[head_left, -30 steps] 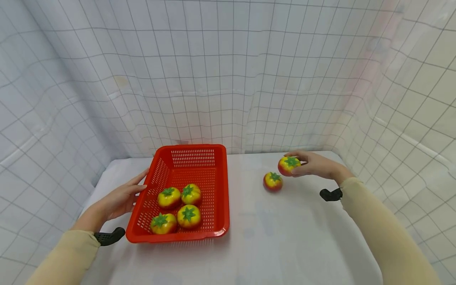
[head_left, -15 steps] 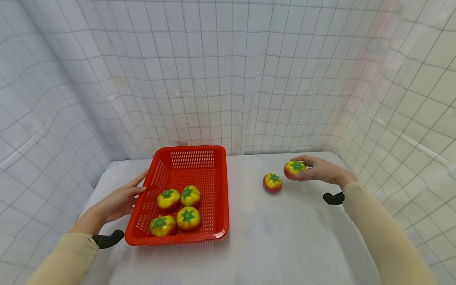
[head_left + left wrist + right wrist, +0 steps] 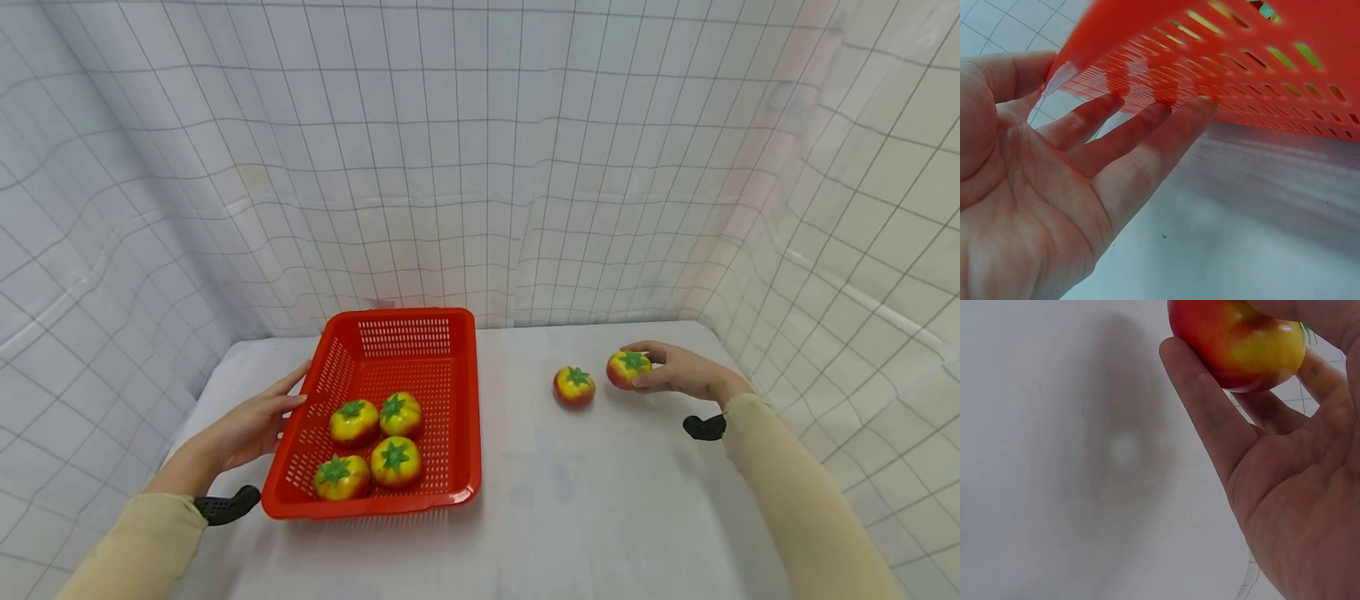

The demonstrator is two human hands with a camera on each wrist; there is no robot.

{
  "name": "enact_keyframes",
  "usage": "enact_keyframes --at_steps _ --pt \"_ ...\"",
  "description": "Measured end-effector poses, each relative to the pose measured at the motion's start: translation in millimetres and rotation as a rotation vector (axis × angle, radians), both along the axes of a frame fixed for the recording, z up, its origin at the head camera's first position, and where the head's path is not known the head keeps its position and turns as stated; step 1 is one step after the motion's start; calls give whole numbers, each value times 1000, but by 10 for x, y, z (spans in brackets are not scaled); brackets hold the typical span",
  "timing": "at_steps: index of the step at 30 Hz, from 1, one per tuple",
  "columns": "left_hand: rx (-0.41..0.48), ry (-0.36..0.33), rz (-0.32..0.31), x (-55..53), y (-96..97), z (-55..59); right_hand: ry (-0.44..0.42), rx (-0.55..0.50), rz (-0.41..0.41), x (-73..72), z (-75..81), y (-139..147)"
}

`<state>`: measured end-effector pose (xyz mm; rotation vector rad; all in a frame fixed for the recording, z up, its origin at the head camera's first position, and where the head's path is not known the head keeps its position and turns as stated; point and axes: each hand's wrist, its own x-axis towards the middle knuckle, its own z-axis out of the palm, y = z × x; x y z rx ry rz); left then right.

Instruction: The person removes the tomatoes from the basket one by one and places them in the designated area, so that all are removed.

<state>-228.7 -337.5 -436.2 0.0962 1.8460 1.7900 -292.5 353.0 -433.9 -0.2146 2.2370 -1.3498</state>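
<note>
My right hand (image 3: 678, 372) holds a red-and-yellow tomato (image 3: 628, 369) with a green star-shaped top, gripping it between thumb and fingers. In the right wrist view the same tomato (image 3: 1241, 347) is partly covered by the thumb, and a soft shadow falls on the white surface beside it. A second tomato (image 3: 573, 387) lies just left of that hand. My left hand (image 3: 247, 427) is at the left side of a red plastic basket (image 3: 465, 400). Its nearly straight fingers (image 3: 1147, 150) touch the slotted outer wall, with the thumb at the rim.
Several tomatoes, among them a front one (image 3: 396, 462), sit in the near half of the basket. A white cloth-covered table (image 3: 570, 517) lies beneath everything. White grid-patterned curtains (image 3: 480, 167) close in the back and both sides.
My right hand has moved right and nearer to me with the tomato, away from the one on the table and lower in view. My left hand and the basket stay nearly still.
</note>
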Motion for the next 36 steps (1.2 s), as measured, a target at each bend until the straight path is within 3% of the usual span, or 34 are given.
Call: enact_keyframes --at_steps 15,36 --pt "-15 6 6 -23 4 41 6 26 24 18 -68 25" --pt "-13 -8 11 -3 1 15 -41 42 -18 45 -234 66"
